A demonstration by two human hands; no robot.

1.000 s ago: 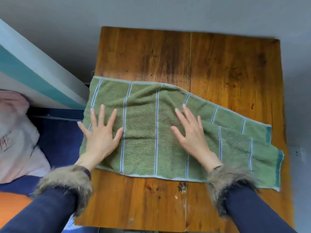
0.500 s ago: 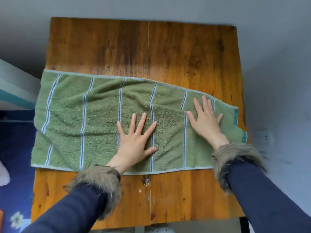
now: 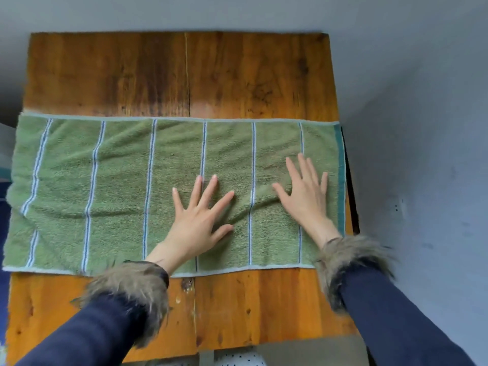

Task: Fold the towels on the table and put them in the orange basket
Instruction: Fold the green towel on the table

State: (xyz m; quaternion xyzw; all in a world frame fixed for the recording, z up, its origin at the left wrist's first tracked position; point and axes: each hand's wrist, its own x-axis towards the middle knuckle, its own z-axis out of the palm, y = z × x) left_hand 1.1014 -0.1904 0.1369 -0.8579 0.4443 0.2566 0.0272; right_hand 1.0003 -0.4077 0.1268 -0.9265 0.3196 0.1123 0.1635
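Observation:
A green towel (image 3: pixel 105 186) with thin blue-and-white stripes lies spread flat across the wooden table (image 3: pixel 184 75), reaching from its left edge to its right edge. My left hand (image 3: pixel 196 220) presses flat on the towel near its middle, fingers spread. Further right, my right hand (image 3: pixel 303 199) lies flat with straight fingers near the towel's dark green end band. A small wrinkle runs between the two hands. The orange basket is out of view.
A grey wall (image 3: pixel 422 128) runs close along the table's right side and behind it. Bare wood shows beyond the towel and in front of it. A blue surface (image 3: pixel 3 260) shows at the far left edge.
The towel's right end, askew a second ago, now lies straight and flat. Both hands slid rightward over the towel. The view shifted right, so the bed and pillow at left dropped out.

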